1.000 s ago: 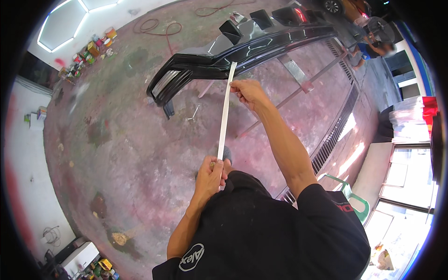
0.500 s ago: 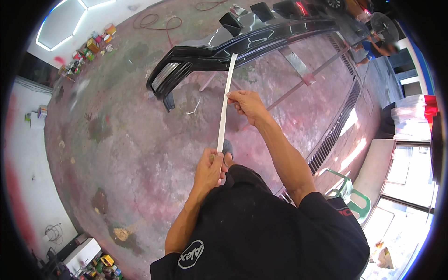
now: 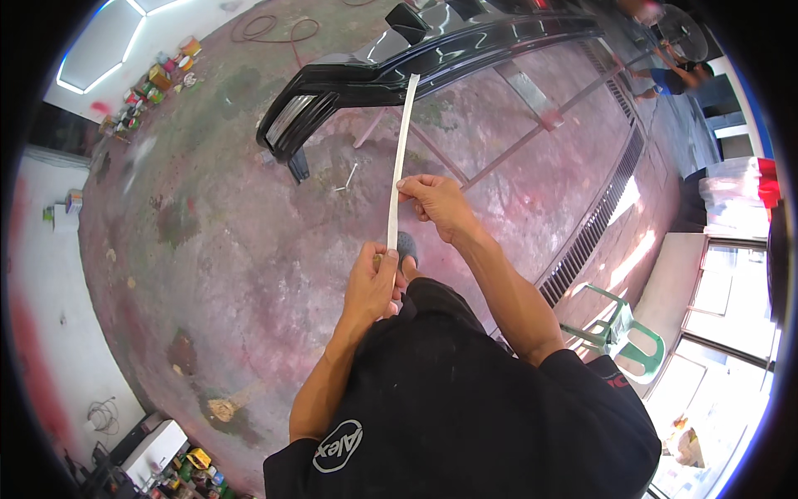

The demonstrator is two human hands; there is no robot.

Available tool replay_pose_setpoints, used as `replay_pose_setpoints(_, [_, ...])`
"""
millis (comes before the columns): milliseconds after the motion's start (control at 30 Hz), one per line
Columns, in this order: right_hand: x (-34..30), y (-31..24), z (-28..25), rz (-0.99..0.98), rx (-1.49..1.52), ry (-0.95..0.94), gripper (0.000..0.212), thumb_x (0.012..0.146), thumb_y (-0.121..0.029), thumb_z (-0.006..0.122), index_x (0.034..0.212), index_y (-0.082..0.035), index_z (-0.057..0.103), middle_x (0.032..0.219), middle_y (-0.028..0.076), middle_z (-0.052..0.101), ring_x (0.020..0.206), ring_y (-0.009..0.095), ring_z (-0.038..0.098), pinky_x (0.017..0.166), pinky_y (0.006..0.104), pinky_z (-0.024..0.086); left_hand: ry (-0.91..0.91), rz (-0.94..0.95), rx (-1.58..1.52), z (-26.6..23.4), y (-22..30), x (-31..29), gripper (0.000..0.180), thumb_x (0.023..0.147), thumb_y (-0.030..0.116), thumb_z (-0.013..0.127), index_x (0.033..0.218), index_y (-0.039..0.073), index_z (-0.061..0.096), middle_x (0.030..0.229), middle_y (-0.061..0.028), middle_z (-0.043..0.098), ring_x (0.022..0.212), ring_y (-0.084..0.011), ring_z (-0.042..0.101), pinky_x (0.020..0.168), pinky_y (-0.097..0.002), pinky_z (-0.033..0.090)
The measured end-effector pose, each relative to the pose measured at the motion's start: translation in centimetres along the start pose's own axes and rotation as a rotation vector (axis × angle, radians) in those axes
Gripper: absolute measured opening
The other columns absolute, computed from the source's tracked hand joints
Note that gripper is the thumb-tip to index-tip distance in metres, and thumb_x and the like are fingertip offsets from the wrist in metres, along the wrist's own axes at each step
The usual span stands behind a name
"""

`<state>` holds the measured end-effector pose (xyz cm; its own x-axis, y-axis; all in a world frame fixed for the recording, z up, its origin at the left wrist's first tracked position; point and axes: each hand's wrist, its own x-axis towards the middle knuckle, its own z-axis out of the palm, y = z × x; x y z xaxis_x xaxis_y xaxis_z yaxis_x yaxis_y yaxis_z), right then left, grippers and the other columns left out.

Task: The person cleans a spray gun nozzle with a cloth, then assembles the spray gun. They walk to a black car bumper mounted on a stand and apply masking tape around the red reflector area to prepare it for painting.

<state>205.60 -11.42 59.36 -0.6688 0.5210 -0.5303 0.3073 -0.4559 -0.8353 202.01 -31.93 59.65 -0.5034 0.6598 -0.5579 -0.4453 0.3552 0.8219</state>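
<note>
A long, narrow white strip (image 3: pixel 406 125), which looks like tape, runs away from me toward a glossy black car bumper (image 3: pixel 457 62). Its far end overlaps the bumper's lower edge; whether it sticks there I cannot tell. My left hand (image 3: pixel 371 281) is closed on the near end, the thumb lying along it. Farther up, my right hand (image 3: pixel 442 204) pinches the edge of the strip between thumb and fingertips, its other fingers curled. The bumper rests above the floor on a metal stand (image 3: pixel 507 158).
A green plastic chair (image 3: pixel 619 333) stands at the right, near a floor drain grate (image 3: pixel 594 237). Cans and boxes (image 3: pixel 154 83) line the left wall. A red hose (image 3: pixel 274 29) lies on the floor at the back. Another person (image 3: pixel 677 79) is at the far right.
My right hand has come down along the strip, closer to my left hand. The left hand keeps its grip. The whole view has shifted slightly, with the bumper now higher in it.
</note>
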Motion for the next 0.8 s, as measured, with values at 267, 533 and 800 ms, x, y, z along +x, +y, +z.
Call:
replay_pose_setpoints(267, [-2.7, 1.6, 0.3, 0.027, -0.004, -0.021, 0.018, 0.094, -0.02, 0.077, 0.1, -0.003, 0.076, 0.084, 0.002, 0.071, 0.06, 0.005, 0.048, 0.054, 0.0244, 0.036, -0.001, 0.017, 0.019, 0.0, 0.4, -0.3, 0.025, 0.11, 0.029, 0.055, 0.116, 0.004, 0.055, 0.072, -0.0074, 0.066, 0.053, -0.0099, 0.057, 0.05, -0.0262, 0.046])
replay_pose_setpoints(533, [-4.9, 2.7, 1.1, 0.052, 0.002, -0.016, 0.017, 0.094, -0.019, 0.076, 0.097, -0.002, 0.075, 0.081, 0.001, 0.068, 0.059, 0.005, 0.048, 0.053, 0.0233, 0.036, -0.003, 0.061, 0.053, -0.4, -0.3, 0.1, 0.024, 0.11, 0.029, 0.056, 0.116, 0.006, 0.055, 0.073, -0.0072, 0.067, 0.054, -0.0105, 0.058, 0.05, -0.0266, 0.047])
replay_pose_setpoints(800, [-3.9, 4.0, 1.0, 0.044, 0.124, 0.095, 0.016, 0.095, -0.018, 0.074, 0.094, -0.002, 0.073, 0.078, 0.0, 0.066, 0.056, 0.005, 0.048, 0.05, 0.0238, 0.036, 0.148, 1.361, 0.499, -0.2, -4.5, -1.7, 0.028, 0.098, 0.003, 0.065, 0.126, 0.004, 0.063, 0.082, -0.0157, 0.066, 0.065, -0.034, 0.064, 0.063, -0.0436, 0.054])
